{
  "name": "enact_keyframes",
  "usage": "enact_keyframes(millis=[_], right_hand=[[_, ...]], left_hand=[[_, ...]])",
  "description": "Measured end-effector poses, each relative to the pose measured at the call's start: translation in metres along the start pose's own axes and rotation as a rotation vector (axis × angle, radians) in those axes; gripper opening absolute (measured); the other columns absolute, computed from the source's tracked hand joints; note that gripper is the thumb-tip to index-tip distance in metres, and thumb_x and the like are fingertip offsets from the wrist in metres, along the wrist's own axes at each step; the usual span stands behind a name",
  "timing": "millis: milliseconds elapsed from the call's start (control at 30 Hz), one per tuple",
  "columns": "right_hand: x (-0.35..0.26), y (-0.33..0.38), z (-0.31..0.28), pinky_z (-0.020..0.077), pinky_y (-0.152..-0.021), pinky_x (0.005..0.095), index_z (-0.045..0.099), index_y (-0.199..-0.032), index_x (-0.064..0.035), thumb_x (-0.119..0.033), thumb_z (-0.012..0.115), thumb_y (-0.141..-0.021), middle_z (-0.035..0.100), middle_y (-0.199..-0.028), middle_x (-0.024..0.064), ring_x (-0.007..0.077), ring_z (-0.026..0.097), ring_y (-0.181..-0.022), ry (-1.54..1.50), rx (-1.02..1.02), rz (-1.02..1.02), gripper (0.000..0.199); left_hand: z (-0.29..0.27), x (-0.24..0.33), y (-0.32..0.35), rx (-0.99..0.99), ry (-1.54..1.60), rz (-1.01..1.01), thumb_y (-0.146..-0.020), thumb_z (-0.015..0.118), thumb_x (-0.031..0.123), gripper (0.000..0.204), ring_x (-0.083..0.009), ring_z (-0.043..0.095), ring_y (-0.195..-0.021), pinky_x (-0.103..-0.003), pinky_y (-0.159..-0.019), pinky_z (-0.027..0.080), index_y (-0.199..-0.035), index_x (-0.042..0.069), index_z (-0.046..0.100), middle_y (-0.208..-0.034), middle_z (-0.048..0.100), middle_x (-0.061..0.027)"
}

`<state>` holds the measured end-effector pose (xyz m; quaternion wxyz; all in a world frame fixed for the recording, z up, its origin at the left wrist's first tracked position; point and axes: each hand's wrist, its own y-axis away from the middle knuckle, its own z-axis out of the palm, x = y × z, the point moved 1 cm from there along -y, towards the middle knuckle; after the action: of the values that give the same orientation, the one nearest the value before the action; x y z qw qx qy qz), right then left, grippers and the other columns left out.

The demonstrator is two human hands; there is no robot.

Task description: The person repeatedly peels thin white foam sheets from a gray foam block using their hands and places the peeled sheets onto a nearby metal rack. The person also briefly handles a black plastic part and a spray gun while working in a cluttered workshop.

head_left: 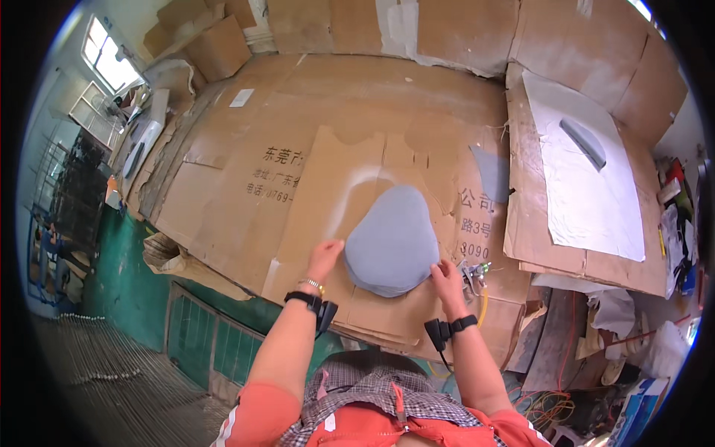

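Observation:
A grey-blue, rounded-triangular cushion-like pad (392,242) rests on the cardboard-covered table (223,186), its narrower end pointing away from me. At its left edge is my left hand (325,258), fingers closed in a pinch on the rim. My right hand (447,284) grips the opposite edge, low on the right, with thumb and fingers together. Just beyond the right hand lies a small metal spray gun (474,276) with a yellow hose (483,307) running off it toward the table's front edge. The underside of the pad is hidden.
On the right, a white sheet (588,201) on raised cardboard carries a folded grey piece (583,145). A flat grey scrap (491,173) lies beside that cardboard. Upright cardboard (462,33) borders the back. Metal rods (104,372) stand at lower left; hoses (547,408) coil at lower right.

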<state>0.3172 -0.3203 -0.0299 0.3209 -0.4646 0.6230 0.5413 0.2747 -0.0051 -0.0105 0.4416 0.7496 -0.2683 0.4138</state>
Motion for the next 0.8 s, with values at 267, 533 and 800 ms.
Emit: enact_keyframes(millis=[267, 533, 800], right_hand=[[-0.012, -0.035, 0.029, 0.048, -0.079, 0.0348, 0.05, -0.117, 0.0079, -0.034, 0.065, -0.083, 0.062, -0.101, 0.0189, 0.0261, 0.06, -0.091, 0.084, 0.021, -0.035, 0.056], [-0.012, -0.019, 0.035, 0.0475, -0.079, 0.0372, 0.054, -0.11, 0.0072, -0.03, 0.066, -0.08, 0.062, -0.099, 0.0199, 0.0279, 0.06, -0.09, 0.426, 0.126, -0.067, 0.049], [-0.053, -0.03, 0.038, 0.0447, -0.084, 0.031, 0.051, -0.119, 0.0079, -0.033, 0.07, -0.078, 0.059, -0.111, 0.0164, 0.0209, 0.057, -0.097, -0.317, -0.014, 0.388, 0.061]], left_hand=[[0.05, 0.025, -0.043, -0.116, -0.214, 0.107, -0.068, 0.076, 0.034, 0.05, -0.0236, 0.064, -0.08, -0.034, -0.074, 0.05, -0.098, -0.005, 0.064, -0.083, 0.066, -0.013], [0.042, 0.055, -0.069, -0.307, -0.616, 0.047, -0.059, 0.079, 0.042, 0.064, -0.0288, 0.063, -0.086, -0.036, -0.075, 0.051, -0.091, -0.01, 0.061, -0.096, 0.063, -0.0216], [0.046, 0.052, -0.076, -0.5, -0.246, -0.142, -0.067, 0.078, 0.028, 0.068, -0.0257, 0.061, -0.097, -0.033, -0.082, 0.049, -0.115, -0.01, 0.049, -0.109, 0.06, -0.0205]])
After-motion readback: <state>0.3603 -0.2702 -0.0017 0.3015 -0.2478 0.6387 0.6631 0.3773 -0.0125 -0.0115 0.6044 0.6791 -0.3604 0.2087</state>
